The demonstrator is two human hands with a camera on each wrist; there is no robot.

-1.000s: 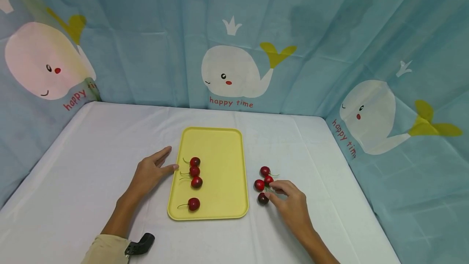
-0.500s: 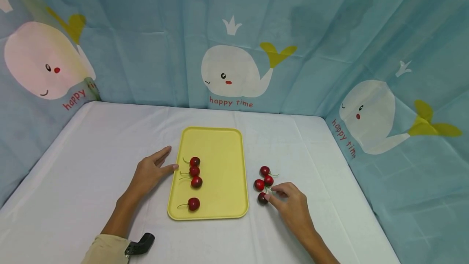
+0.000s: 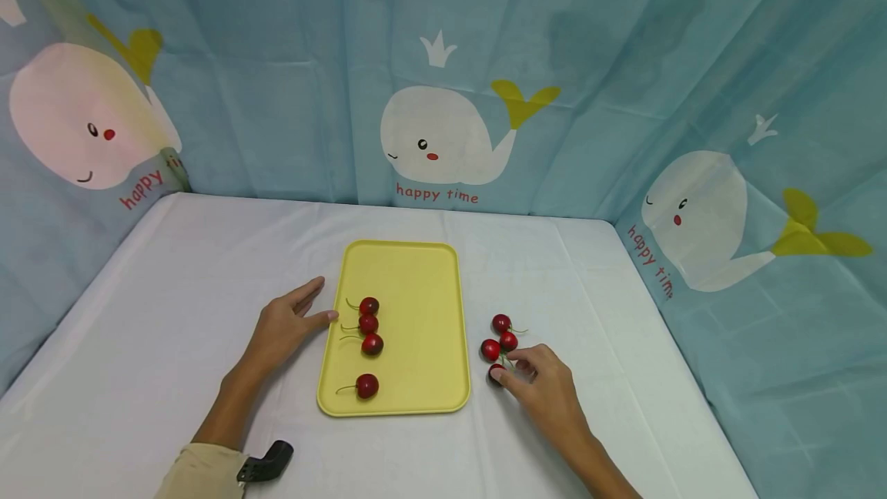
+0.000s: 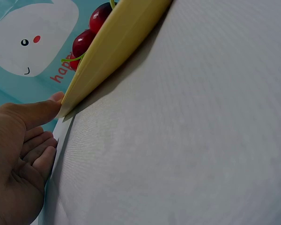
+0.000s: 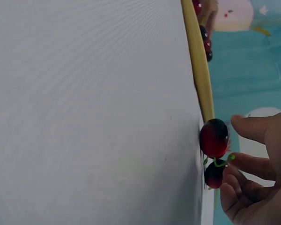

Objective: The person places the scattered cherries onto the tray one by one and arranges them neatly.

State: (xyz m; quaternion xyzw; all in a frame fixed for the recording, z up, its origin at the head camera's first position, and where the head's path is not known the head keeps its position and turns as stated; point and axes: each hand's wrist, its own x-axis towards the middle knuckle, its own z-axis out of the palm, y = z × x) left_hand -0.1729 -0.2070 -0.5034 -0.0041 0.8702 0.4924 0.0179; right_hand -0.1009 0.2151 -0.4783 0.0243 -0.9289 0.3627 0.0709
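My left hand [image 3: 280,333] rests beside the yellow tray [image 3: 419,322], its thumb touching the left rim and its other fingers straight. On the tray lie three cherries close together, the middle one [image 3: 368,324] among them, and a separate cherry [image 3: 366,386] nearer the front. To the tray's right, my right hand [image 3: 550,391] reaches over a dark cherry [image 5: 214,138], thumb and index finger apart. The thumb overlaps this cherry in the head view; in the right wrist view a gap shows between them, with the index fingertip right at the green stem.
Three more cherries lie just beyond the dark one, including a far cherry [image 3: 501,323]. A white cloth [image 3: 589,291] covers the table. Blue curtains [image 3: 277,98] with whale prints hang behind and at both sides. A black strap piece [image 3: 266,462] sits at my left sleeve.
My right hand has shifted slightly left and toward me, so its thumb now covers part of the dark cherry. The left hand, the tray and the cherries have stayed put.
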